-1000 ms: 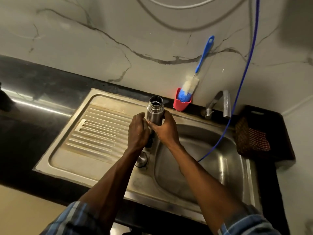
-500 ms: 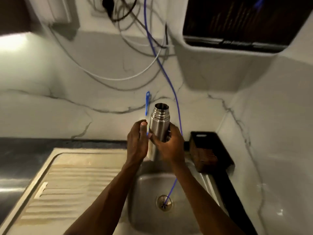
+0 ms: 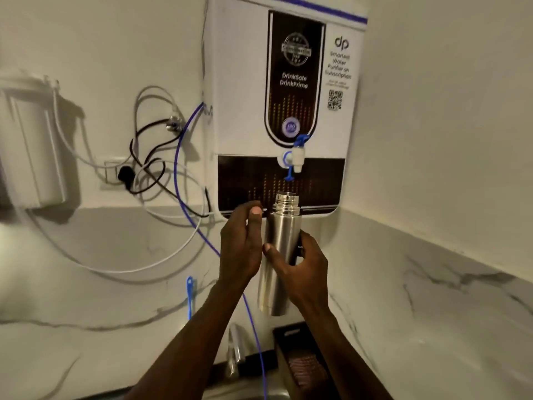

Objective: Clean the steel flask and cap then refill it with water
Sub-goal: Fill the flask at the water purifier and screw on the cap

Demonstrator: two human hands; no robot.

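Your right hand point(image 3: 300, 269) grips the steel flask point(image 3: 278, 255) round its middle, thumb across the front and fingers curled behind, holding it upright in the air just below the blue-and-white tap point(image 3: 294, 158) of the wall-mounted water purifier point(image 3: 284, 105). A clear gap of air separates the flask's open mouth from the spout. Your left hand point(image 3: 240, 246) stands beside the flask with fingers loosely extended, palm toward the metal; whether it touches the flask cannot be told. The cap is out of sight. To the right the marble-patterned wall point(image 3: 432, 284) closes in at a corner, while to the left the wall runs open, crossed by a blue tube point(image 3: 184, 174) and white and black cables. The flask is a smooth brushed cylinder with a ridged, threaded neck. Half a second ago you held it lower, over the sink basin, with the purifier's underside only just in view; now the flask is raised under the tap and the basin has dropped out of view.
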